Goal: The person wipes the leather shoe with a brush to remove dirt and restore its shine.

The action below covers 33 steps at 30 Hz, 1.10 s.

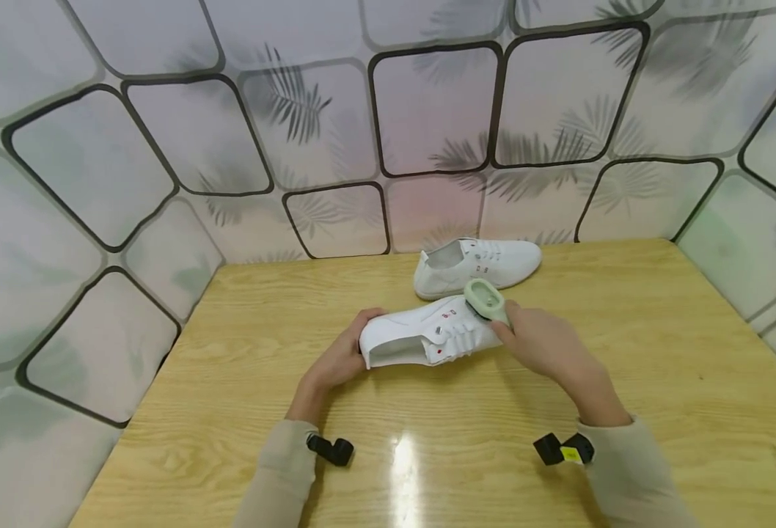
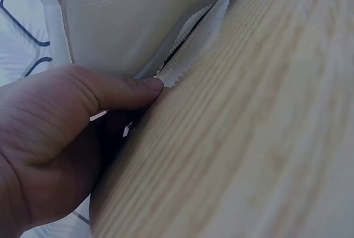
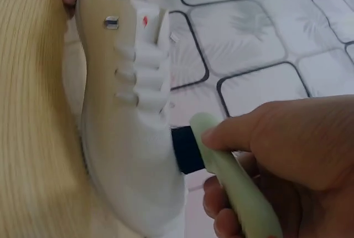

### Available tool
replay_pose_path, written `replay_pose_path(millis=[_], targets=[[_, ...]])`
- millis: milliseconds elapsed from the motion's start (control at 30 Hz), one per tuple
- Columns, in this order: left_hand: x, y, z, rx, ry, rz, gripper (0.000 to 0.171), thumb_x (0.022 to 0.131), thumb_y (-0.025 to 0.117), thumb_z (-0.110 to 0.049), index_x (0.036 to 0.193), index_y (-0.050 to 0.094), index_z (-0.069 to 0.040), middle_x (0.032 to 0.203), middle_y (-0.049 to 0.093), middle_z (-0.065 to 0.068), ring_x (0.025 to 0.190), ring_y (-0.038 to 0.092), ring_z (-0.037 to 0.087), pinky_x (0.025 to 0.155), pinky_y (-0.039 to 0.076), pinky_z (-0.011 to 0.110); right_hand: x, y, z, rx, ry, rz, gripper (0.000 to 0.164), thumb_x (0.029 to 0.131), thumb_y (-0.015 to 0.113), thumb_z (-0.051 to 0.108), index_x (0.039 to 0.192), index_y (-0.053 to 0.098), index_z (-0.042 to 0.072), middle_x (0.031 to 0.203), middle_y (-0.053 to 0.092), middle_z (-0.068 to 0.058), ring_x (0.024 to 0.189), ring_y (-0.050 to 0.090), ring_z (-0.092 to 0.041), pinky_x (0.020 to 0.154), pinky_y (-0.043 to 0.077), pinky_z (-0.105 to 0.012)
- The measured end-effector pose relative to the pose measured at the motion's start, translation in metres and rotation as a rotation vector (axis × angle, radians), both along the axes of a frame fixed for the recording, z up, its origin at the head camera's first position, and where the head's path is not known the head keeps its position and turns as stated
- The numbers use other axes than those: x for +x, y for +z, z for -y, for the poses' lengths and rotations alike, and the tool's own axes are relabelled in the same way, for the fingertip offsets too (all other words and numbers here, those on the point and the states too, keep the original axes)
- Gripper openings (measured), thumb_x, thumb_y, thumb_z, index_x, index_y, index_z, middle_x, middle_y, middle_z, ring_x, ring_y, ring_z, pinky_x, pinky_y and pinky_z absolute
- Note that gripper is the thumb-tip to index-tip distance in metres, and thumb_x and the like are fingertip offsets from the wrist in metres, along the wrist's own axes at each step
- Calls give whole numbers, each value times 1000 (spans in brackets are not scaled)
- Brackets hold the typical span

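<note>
A white lace-up shoe (image 1: 401, 326) is held over the table with its heel to the left and its opening toward me. My left hand (image 1: 342, 357) grips the heel end, the thumb (image 2: 124, 89) lying along the sole's edge in the left wrist view; the fingers beneath are mostly hidden. In my right hand (image 1: 549, 343) is a pale green scrubbing brush (image 1: 485, 298), gripped by its handle. Its dark bristles (image 3: 188, 149) touch the shoe's upper near the toe, just past the laces, as the right wrist view shows.
Behind the held shoe stands its white mate (image 1: 516, 264), toe to the right, near the back edge of the wooden table (image 1: 229, 440). A patterned wall covering (image 1: 434, 110) rises behind the table and on both sides.
</note>
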State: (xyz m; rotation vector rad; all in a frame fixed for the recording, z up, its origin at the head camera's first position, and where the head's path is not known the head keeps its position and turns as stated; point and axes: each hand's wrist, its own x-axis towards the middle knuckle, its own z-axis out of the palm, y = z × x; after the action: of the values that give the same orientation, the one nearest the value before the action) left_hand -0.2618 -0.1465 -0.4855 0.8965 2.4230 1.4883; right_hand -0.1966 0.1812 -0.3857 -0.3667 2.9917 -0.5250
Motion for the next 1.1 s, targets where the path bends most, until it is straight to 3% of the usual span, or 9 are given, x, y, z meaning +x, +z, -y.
replay_pose_path(millis=[67,167,233,300,400,533,733,900,1100], targets=[[0,-1,-2,2,-2,-9,74,82,60,20,145,35,-11,141,49,15,131,44,26,110,33,48,-1,-3,0,33,-21,-19,39,105,46,25,121,51,-9,80,61,-15,66,57,-25,53,44,-40],[0,-1,-3,15,0,-15,72,83,59,20,144,35,-10,140,48,15,130,44,27,110,33,48,-2,-9,8,70,2,-40,51,106,40,27,135,43,-16,101,66,-27,85,66,-37,65,52,-50],[0,-1,-4,23,2,-12,71,83,60,19,143,35,-9,140,48,15,130,44,27,110,32,47,-3,-11,15,61,28,-46,57,107,38,28,141,37,-17,118,62,-32,103,64,-44,79,52,-56],[0,-1,-5,31,0,0,71,84,61,19,143,34,-8,141,46,15,131,43,26,111,32,47,-3,-11,17,30,30,-47,57,107,37,29,142,37,-16,122,60,-33,111,60,-46,85,50,-58],[0,-1,-5,40,-5,10,72,83,61,19,143,34,-8,141,45,15,131,42,27,111,31,47,-5,-10,12,4,-28,-81,54,106,38,27,140,41,-15,119,62,-32,104,63,-43,80,51,-56],[1,-1,-4,33,-10,2,72,83,60,21,143,33,-8,141,45,17,131,43,28,110,32,48,-7,-15,9,3,-93,-132,53,105,40,27,137,42,-16,103,65,-29,82,64,-35,63,50,-49],[1,-1,-2,28,-3,14,71,83,59,21,143,33,-8,140,47,16,130,43,28,111,31,48,-8,-18,27,-85,5,-130,55,105,42,29,137,42,-15,104,66,-27,87,65,-36,68,52,-50],[0,-2,-2,20,-7,29,73,83,59,19,144,32,-9,141,46,16,131,43,26,111,31,47,-6,-12,18,-110,-70,-74,45,106,40,27,131,48,-10,87,62,-18,74,56,-28,61,46,-43],[0,-1,-4,37,0,29,72,84,54,20,146,34,-11,142,47,16,131,42,27,112,29,48,-5,-17,25,-83,-34,-91,55,106,40,29,138,41,-16,95,66,-25,75,62,-29,61,49,-44]])
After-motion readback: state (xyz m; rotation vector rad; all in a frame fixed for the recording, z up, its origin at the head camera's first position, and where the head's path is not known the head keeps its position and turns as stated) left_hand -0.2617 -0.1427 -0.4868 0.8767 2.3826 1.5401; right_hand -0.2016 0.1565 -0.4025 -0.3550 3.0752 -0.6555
